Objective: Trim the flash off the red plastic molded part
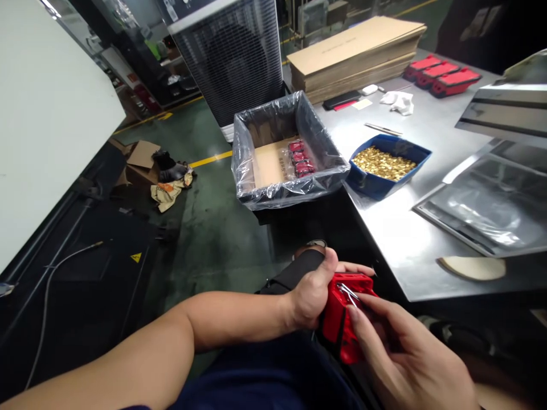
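My left hand (pixel 315 293) is closed around a red plastic housing (pixel 335 322) with black parts, held tilted above my lap. Pinched between thumb and fingers of my right hand (pixel 405 347) is a pair of metal tweezers (pixel 349 292). The tips reach the upper end of the housing; whether they grip something there is too small to tell. Beyond my hands, on the table corner, stands a blue bin (pixel 371 185) filled with small brass-coloured pieces (pixel 383 163).
A plastic-lined crate (pixel 294 196) holds cardboard and several red parts (pixel 301 159). On the metal table (pixel 388 228) are stacked cardboard sheets (pixel 354 48), three red housings (pixel 442 74), a crumpled tissue (pixel 397 102) and a clear-panelled frame (pixel 491 199). A white machine panel (pixel 51 114) stands left.
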Demonstrator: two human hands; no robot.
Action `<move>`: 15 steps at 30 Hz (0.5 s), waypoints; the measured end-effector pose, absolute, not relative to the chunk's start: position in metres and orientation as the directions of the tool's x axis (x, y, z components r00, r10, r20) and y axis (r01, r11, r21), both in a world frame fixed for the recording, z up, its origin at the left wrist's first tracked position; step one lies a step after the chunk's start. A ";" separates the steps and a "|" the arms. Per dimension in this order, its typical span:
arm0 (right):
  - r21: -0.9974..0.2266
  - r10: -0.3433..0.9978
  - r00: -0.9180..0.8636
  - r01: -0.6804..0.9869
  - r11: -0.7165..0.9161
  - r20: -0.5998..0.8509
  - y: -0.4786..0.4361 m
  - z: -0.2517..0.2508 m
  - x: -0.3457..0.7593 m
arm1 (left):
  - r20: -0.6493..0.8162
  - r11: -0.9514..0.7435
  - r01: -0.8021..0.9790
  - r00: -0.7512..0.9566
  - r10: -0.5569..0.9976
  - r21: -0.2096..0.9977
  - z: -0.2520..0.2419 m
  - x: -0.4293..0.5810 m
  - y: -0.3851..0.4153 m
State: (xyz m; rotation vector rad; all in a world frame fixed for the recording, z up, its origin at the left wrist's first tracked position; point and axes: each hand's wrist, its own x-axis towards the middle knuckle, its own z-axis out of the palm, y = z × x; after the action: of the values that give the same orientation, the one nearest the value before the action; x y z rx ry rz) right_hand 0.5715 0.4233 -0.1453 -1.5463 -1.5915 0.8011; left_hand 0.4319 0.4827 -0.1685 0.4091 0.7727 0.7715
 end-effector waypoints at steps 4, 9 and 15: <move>-0.873 0.999 0.020 0.488 0.020 0.035 0.423 -0.146 0.573 | -0.458 0.653 -0.450 0.473 0.753 0.609 -0.171 0.432 0.483; -0.882 1.000 0.000 0.471 0.002 0.002 0.423 -0.143 0.579 | -0.433 0.619 -0.381 0.469 0.770 0.687 -0.169 0.432 0.480; -0.849 0.993 -0.022 0.517 0.113 0.119 0.420 -0.147 0.589 | -0.502 0.666 -0.358 0.453 0.737 0.654 -0.168 0.433 0.479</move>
State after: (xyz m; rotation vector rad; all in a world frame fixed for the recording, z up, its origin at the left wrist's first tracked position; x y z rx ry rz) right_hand 0.5887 0.4204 -0.1470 -1.5001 -1.6408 0.8010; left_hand 0.4335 0.4791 -0.1683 0.5011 0.8568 0.7119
